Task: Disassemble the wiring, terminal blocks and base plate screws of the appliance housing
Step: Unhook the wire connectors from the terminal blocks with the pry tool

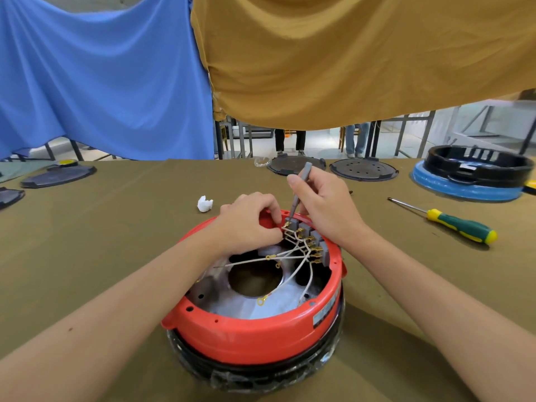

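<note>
1. On the olive-covered table (116,227) sat the red appliance housing (261,335), upside down, its inside exposed
2. At its far rim, the right hand (324,210) held a slim grey screwdriver (300,190) with its tip down on the grey terminal blocks (307,235)
3. The left hand (249,221) pinched a wire connector beside them
4. Several white wires (290,256) already hung loose with bare ring lugs; others looked attached, so the blocks and base plate screws probably remained
5. A green-and-yellow screwdriver (455,224) lay apart
</note>
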{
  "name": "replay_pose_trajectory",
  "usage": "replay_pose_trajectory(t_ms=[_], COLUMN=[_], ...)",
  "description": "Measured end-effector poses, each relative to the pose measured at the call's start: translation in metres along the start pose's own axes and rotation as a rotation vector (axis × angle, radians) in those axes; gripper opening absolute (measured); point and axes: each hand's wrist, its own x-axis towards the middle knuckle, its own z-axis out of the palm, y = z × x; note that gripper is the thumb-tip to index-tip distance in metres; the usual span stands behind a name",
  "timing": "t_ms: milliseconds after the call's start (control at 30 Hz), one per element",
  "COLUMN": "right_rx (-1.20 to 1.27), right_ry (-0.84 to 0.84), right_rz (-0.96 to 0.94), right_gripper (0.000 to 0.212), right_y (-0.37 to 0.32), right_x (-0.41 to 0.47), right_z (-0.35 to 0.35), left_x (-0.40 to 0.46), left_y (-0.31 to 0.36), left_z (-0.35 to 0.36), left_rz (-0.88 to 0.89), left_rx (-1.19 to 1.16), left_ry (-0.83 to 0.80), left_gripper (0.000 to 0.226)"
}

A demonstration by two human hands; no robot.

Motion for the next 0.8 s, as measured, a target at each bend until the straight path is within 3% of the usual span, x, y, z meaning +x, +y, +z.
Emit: replay_pose_trajectory(t_ms=[200, 467, 667, 800], right_rx=[0.0, 0.009, 0.101, 0.076], right_ry=[-0.01, -0.034, -0.044, -0.016], right_rz=[0.018, 0.027, 0.159, 0.107], right_gripper=[0.034, 0.033, 0.042, 0.04], right_y=[0.0012, 0.0013, 0.0068, 0.0049], right_x=[0.0007, 0.0015, 0.0057, 0.0024], right_z=[-0.0008, -0.0019, -0.0019, -0.0013], left_x=[0.0007, 0.0036, 0.0036, 0.0035], left_y=[-0.0059, 0.0008, 0.0027, -0.0009], left_z=[-0.0021, -0.0017, -0.0028, -0.0025], left_rz=[0.36, 0.273, 0.252, 0.243], left_rx=[0.161, 0.066, -0.011, -0.028], left_ry=[0.064, 0.006, -0.031, 0.019], left_gripper=[0.009, 0.005, 0.006, 0.008])
